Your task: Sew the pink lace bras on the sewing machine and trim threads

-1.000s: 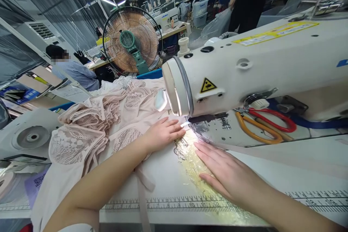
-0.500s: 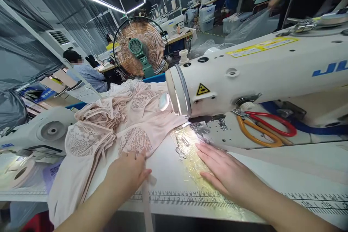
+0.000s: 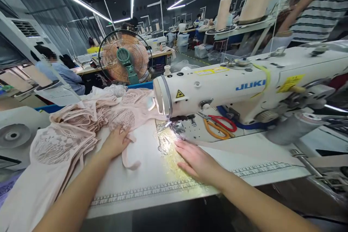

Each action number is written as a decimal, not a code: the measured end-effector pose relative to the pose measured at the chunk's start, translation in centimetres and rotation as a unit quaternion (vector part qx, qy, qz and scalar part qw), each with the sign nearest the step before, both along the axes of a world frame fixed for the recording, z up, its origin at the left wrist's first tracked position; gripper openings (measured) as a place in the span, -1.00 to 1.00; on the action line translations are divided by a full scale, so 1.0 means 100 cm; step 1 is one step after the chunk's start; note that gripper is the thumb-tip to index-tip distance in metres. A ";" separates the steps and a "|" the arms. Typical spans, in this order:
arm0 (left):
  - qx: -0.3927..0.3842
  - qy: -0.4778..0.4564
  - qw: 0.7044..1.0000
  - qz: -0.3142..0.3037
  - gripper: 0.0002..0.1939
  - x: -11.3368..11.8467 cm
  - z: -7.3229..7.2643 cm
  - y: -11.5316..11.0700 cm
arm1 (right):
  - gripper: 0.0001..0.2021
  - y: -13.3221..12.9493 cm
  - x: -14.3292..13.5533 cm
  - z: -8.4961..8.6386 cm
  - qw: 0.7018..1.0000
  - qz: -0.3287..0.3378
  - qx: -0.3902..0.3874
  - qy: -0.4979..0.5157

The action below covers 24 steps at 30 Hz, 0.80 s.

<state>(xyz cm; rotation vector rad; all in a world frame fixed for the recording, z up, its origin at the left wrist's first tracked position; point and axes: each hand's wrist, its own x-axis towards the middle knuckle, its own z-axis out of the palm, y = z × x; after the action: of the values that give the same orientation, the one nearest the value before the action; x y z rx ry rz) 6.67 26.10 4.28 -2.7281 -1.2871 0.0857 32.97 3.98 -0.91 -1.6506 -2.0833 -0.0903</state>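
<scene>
My left hand (image 3: 116, 143) has its fingers closed on the near edge of a pink lace bra (image 3: 126, 116), whose far part reaches the head of the white sewing machine (image 3: 187, 92). A loose pink strap (image 3: 129, 165) curls on the table beside that hand. My right hand (image 3: 194, 159) lies flat with its fingers stretched on the yellowish taped surface (image 3: 174, 163), just in front of the machine's lit needle area, holding nothing. Left of my left hand, a stack of lace bras (image 3: 61, 145) drapes over the table edge.
Scissors (image 3: 219, 127) with red and orange handles lie under the machine arm. A big fan (image 3: 125, 58) stands behind the garments. Another machine (image 3: 15, 134) is at the left. A person in a striped shirt (image 3: 312, 11) is at the upper right; another sits at the left (image 3: 61, 72).
The view has turned to the right. My left hand and the bra have moved away from me, toward the far side, and the strap now curls on the table. My right hand stays flat.
</scene>
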 end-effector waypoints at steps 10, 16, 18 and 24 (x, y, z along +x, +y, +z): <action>-0.038 -0.130 0.991 -0.015 -0.47 -0.012 -0.022 0.005 | -0.56 -0.007 0.006 -0.012 0.999 0.016 -0.037 -0.019; -0.064 -0.144 0.987 -0.035 -0.46 -0.017 -0.018 0.001 | -0.58 -0.010 0.010 -0.017 0.999 0.016 -0.026 -0.033; -0.045 -0.168 0.984 -0.035 -0.54 -0.019 -0.014 -0.002 | -0.59 -0.010 0.010 -0.017 0.999 0.017 -0.024 -0.042; 0.194 -0.325 0.922 -0.081 -0.67 -0.039 0.030 -0.026 | -0.61 -0.008 0.011 -0.018 0.997 0.025 -0.005 -0.068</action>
<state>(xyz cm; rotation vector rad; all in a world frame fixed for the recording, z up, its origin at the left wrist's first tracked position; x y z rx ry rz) 2.81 23.48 7.31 -2.5595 -1.0229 -1.0519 34.09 3.14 -2.71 -1.6390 -2.2279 -0.1813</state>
